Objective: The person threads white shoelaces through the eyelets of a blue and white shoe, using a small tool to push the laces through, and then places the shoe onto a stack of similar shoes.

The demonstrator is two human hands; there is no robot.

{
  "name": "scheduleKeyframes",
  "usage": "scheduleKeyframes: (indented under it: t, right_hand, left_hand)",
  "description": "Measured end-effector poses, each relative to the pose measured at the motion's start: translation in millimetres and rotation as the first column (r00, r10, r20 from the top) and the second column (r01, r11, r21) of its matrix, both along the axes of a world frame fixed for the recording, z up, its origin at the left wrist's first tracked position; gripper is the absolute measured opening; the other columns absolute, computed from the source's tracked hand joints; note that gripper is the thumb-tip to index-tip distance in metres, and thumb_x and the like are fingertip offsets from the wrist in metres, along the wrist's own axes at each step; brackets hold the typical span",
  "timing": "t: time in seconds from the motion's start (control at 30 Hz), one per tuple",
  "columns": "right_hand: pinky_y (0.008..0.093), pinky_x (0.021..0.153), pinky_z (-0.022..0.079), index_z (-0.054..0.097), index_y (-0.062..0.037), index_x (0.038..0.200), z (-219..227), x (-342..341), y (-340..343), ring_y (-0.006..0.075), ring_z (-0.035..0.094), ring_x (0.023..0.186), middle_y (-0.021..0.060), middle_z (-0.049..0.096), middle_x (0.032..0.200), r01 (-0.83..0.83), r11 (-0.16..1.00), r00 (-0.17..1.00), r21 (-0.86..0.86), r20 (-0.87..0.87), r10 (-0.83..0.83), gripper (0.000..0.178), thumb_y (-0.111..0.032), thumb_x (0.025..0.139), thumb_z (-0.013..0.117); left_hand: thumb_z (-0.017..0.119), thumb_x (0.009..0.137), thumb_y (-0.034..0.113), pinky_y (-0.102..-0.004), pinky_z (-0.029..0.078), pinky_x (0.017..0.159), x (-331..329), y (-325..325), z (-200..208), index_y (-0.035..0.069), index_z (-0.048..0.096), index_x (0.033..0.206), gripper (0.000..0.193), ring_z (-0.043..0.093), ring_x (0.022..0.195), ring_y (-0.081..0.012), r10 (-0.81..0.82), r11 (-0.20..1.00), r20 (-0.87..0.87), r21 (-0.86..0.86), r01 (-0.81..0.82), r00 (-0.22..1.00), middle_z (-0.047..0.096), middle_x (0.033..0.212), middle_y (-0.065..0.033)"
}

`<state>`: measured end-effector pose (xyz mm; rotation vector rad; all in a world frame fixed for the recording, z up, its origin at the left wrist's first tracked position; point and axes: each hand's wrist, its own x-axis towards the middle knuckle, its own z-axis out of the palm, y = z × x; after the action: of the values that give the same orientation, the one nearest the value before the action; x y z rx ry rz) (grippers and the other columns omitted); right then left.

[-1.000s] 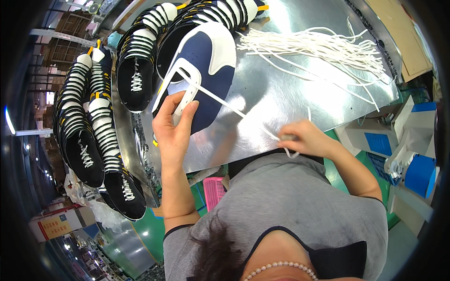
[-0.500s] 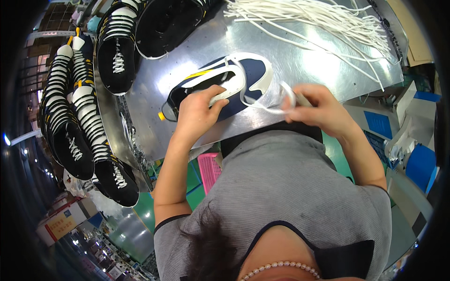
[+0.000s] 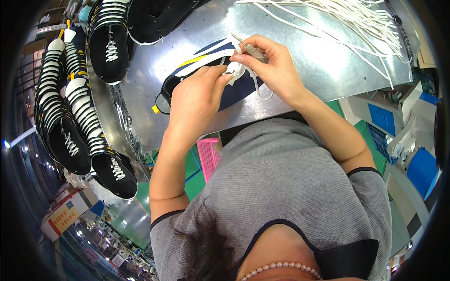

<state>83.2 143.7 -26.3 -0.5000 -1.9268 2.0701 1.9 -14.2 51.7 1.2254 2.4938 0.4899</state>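
A navy, white and yellow shoe upper [image 3: 238, 92] lies on the metal table, its dark opening toward the left. My left hand [image 3: 196, 96] is closed on its white tongue area, thumb and fingers pinching near the middle. My right hand [image 3: 274, 65] is closed on a white shoelace [image 3: 257, 86] at the eyelet edge, thumb and forefinger pressed together. A loop of the lace hangs below that hand over the upper's near side. Some crumpled greyish material [image 3: 254, 51] sits at the right fingers; its kind is unclear. The fingers hide part of the eyelets.
A bundle of loose white laces [image 3: 356, 28] covers the table's far right. Stacked black, laced uppers [image 3: 108, 51] stand at the far left; more stacks [image 3: 70, 145] hang beyond the table's left edge. A pink basket [image 3: 208, 152] stands below the table.
My right hand has moved left and away from me, from beside the upper to its eyelet edge, bringing the lace along. My left hand stays at the tongue. The whole view has shifted slightly.
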Motion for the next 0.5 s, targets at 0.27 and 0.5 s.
scheduleKeyframes:
  t: [0.27, 0.5]
  right_hand:
    - [0.0312, 0.069, 0.051, 0.06, -0.0049, 0.113, -9, 8, -4, 0.0183, 0.067, 0.076, 0.009, 0.072, 0.09, 0.175, 0.979, 0.98, 0.108, -0.115, -0.163, 0.027, -0.022, 0.094, 0.067]
    - [0.0375, 0.067, 0.051, 0.058, -0.0034, 0.1, 2, 53, -7, 0.0279, 0.068, 0.071, 0.0115, 0.069, 0.076, -0.072, 0.98, 0.993, 0.185, 0.103, 0.054, 0.017, -0.02, 0.096, 0.059]
  left_hand:
    - [0.067, 0.09, 0.041, -0.0379, 0.05, 0.061, -9, 10, -35, 0.011, 0.074, 0.085, 0.031, 0.067, 0.068, -0.0275, 0.137, 0.99, 0.023, 0.01, -0.138, 0.99, 0.069, 0.073, -0.0064]
    - [0.068, 0.09, 0.036, -0.0348, 0.049, 0.06, -11, 11, -46, 0.008, 0.072, 0.082, 0.029, 0.066, 0.065, -0.0262, 0.16, 0.98, 0.046, 0.111, -0.164, 0.986, 0.069, 0.072, -0.007]
